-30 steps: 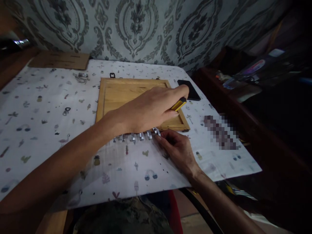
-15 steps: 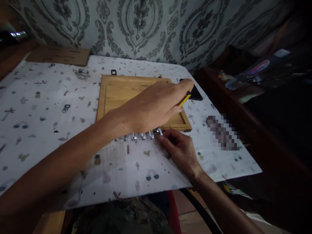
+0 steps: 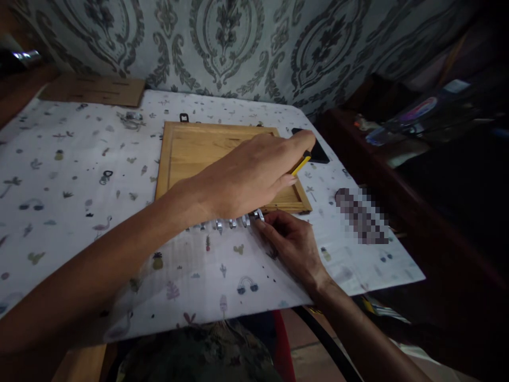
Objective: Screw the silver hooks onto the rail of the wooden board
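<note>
A framed wooden panel lies on the table, partly covered by my left arm. My left hand reaches across it, fingers closed around a slim yellow stick with a black end; its kind is unclear, and most fingers are hidden behind the hand. Close to the panel's front edge, my right hand pinches a shiny curved metal piece between thumb and finger. To the left of that piece, several similar metal pieces stand in a row along the same edge.
The table has a white printed cloth. A flat cardboard piece and a small heap of metal bits lie at back left. Behind the panel's right corner is a black flat object. A plastic bottle lies beyond the table, right.
The view has shifted very slightly. Both hands keep the same grip and place, with no clear movement of the panel or metal pieces.
</note>
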`<state>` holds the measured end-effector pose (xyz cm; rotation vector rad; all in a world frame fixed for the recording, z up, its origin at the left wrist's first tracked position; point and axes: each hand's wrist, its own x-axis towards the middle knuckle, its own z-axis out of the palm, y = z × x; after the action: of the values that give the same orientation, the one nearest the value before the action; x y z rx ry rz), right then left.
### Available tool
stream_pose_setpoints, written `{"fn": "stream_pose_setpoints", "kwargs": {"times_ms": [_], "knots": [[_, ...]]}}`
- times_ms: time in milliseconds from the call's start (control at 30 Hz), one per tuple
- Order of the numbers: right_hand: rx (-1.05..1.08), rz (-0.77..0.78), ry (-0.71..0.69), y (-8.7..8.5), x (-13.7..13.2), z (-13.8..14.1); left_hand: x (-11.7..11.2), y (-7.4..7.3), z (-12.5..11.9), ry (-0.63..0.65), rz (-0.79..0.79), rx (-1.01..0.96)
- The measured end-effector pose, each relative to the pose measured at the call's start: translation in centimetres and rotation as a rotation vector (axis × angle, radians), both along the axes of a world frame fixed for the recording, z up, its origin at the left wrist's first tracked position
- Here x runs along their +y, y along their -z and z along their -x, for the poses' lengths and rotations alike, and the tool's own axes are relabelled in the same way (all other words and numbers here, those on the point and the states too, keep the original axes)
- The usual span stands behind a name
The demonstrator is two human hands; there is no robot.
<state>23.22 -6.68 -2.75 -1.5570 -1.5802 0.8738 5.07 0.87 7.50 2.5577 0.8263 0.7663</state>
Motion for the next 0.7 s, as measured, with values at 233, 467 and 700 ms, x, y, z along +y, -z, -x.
{"fn": "stream_pose_setpoints", "kwargs": {"times_ms": [233, 467, 700], "knots": [[-0.006, -0.008, 0.003, 0.10, 0.03, 0.07, 0.14, -0.11, 0.07, 0.018, -0.008, 0.010], [-0.007, -0.017, -0.005, 0.06, 0.08, 0.01, 0.08, 0.22, -0.04, 0.024, -0.022, 0.007], [-0.021, 0.005, -0.004, -0.08, 0.07, 0.01, -0.29, -0.04, 0.38, 0.101, 0.005, 0.054]]}}
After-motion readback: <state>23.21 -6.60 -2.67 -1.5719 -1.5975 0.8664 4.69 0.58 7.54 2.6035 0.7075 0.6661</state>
